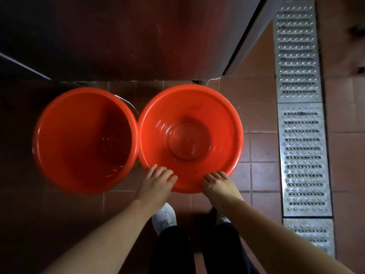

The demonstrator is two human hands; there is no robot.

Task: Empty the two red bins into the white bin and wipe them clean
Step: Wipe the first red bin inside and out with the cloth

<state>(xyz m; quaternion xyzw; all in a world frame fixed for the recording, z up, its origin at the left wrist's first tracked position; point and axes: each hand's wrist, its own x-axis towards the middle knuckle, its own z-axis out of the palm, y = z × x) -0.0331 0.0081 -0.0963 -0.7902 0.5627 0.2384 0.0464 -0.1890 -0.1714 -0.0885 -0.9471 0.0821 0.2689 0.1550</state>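
Two red bins stand side by side on the tiled floor. The left red bin [85, 139] is open, deep and looks bare inside. The right red bin is covered by a round red lid [189, 135] with a raised disc at its centre. My left hand [158, 182] lies on the lid's near rim with its fingers curled over the edge. My right hand [217, 184] grips the same rim a little to the right. No white bin and no cloth are in view.
A dark metal cabinet front [138, 36] rises right behind the bins. A perforated steel drain grate [302, 115] runs along the floor at the right. My white shoes [164, 216] and dark trousers are just below the lid.
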